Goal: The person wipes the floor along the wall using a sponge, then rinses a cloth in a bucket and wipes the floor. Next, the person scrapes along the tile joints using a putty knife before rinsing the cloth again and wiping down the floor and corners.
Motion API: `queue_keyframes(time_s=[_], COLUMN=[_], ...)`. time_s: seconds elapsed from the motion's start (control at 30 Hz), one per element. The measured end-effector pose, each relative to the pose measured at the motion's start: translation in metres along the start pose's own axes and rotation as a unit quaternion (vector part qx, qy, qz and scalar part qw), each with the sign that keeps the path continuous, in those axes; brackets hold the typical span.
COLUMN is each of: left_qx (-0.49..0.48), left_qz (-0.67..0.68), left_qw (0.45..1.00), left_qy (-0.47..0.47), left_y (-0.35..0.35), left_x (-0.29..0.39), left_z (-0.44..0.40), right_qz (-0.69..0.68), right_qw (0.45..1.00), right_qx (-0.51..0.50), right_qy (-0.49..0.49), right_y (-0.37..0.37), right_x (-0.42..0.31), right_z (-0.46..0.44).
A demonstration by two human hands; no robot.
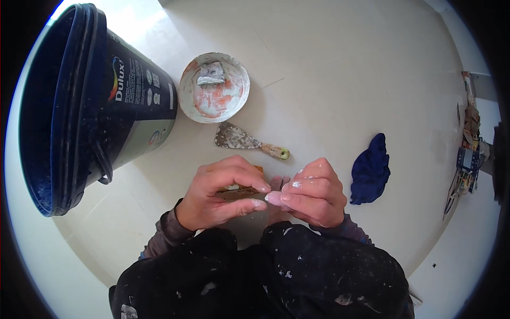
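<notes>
Right hand [317,195] had fingers curled, thumb and fingertips pinching small pink piece [275,199]; exact nature unclear. Piece sat between hands, above floor [324,85]. Left hand [223,190] had thumb and forefinger parted, tips just beside piece, grasping nothing visible. White specks on both hands. Scraper [239,137] lay flat beyond hands, near bowl [238,98] with grey pad [211,73] inside. Bucket [141,80] stood left of bowl, blue cloth [371,170] lay right of right hand.
</notes>
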State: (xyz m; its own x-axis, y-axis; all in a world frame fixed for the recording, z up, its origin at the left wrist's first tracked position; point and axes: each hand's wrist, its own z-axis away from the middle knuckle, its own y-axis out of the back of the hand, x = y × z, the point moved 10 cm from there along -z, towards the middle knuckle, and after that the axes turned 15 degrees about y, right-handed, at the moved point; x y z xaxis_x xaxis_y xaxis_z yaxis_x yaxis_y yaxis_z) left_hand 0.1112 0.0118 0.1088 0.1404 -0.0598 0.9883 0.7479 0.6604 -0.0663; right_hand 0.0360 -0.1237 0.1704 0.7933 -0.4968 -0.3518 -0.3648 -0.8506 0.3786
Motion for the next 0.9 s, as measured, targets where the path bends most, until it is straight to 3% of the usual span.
queue_keyframes(time_s=[0.9], left_qx=[0.017], left_qz=[-0.075], left_qw=[0.995], left_qy=[-0.071], left_y=[-0.005], left_x=[0.015], left_z=[0.006], right_qz=[-0.084], right_qw=[0.995], right_qx=[-0.022], right_qy=[-0.046], right_y=[-0.009], right_x=[0.004], right_z=[0.01])
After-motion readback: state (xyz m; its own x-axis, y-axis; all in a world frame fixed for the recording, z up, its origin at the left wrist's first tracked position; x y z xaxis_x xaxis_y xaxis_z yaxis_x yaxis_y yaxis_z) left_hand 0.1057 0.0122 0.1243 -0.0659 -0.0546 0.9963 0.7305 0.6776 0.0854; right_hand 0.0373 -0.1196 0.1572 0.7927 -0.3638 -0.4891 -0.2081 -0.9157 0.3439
